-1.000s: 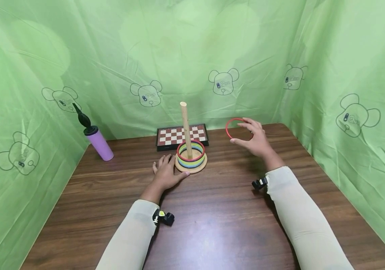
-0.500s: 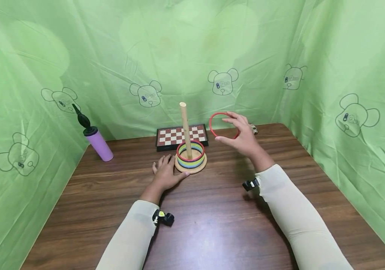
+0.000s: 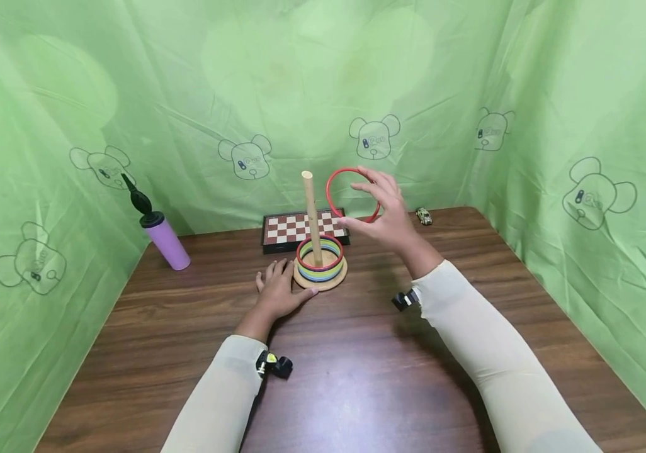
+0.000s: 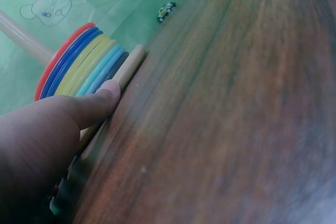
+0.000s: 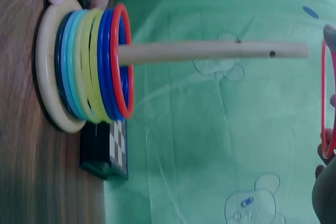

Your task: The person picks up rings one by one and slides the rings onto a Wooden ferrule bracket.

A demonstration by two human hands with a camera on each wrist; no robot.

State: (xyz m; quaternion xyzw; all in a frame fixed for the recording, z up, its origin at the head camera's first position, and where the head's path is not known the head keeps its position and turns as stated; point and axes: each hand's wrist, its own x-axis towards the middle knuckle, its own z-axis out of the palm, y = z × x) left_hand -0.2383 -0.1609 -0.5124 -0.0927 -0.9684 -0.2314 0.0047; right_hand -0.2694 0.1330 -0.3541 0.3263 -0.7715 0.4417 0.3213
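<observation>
A wooden ring toss stand has an upright peg [image 3: 311, 204] on a round base [image 3: 335, 280]. Stacked on it are several rings [image 5: 96, 66] in dark, light blue, yellow and blue, with a red one on top. My left hand [image 3: 277, 294] holds the base's rim at its left and front, the thumb [image 4: 107, 93] lying along the edge. Up beside the peg's top, to its right, my right hand [image 3: 384, 211] pinches another red ring [image 3: 327, 195] between thumb and fingers. That ring is tilted and stands apart from the peg tip in the right wrist view.
Behind the stand lies a checkered game board [image 3: 286, 228] with a black frame. A purple hand pump [image 3: 167, 242] with a black nozzle stands at the back left. A small toy car [image 3: 424, 216] sits near the back right edge. Green cloth [image 3: 300, 82] encloses the table [image 3: 328, 352].
My right hand has carried the red ring leftward and up, toward the peg, and the ring has tipped more upright. The toy car has come into full view. My left hand has stayed put.
</observation>
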